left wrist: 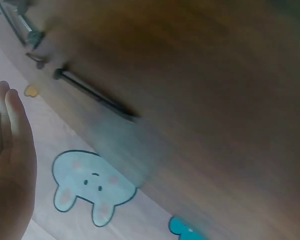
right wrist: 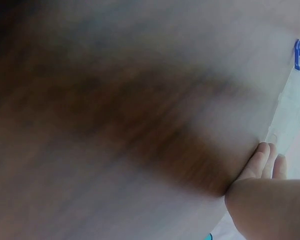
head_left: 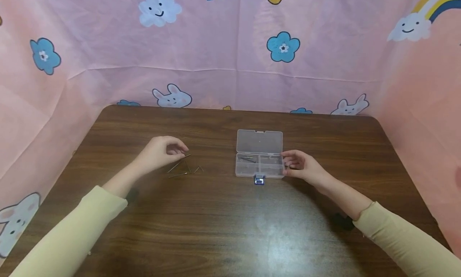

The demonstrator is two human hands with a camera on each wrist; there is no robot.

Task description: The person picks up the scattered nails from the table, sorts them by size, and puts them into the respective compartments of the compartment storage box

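Note:
A clear divided plastic box [head_left: 271, 171] stands on the table with its lid raised at the back and a blue latch [head_left: 259, 179] at the front. My right hand [head_left: 306, 167] holds it at its right side, thumb near the front corner and fingers farther back. Dark nails [head_left: 246, 159] lie in its back left compartment. At left, my left hand [head_left: 162, 151] bends over several loose nails [head_left: 178, 175], thumb and fingertips close together at the end of one; I cannot tell whether it is pinched. One dark nail [left wrist: 95, 95] shows large in the left wrist view.
The brown wooden table [head_left: 201, 221] runs back to a pink cloth backdrop [head_left: 216, 49] printed with rabbits, flowers and clouds. Cloth also hangs along both sides. Two small nails [head_left: 198, 169] lie between the left hand and the box.

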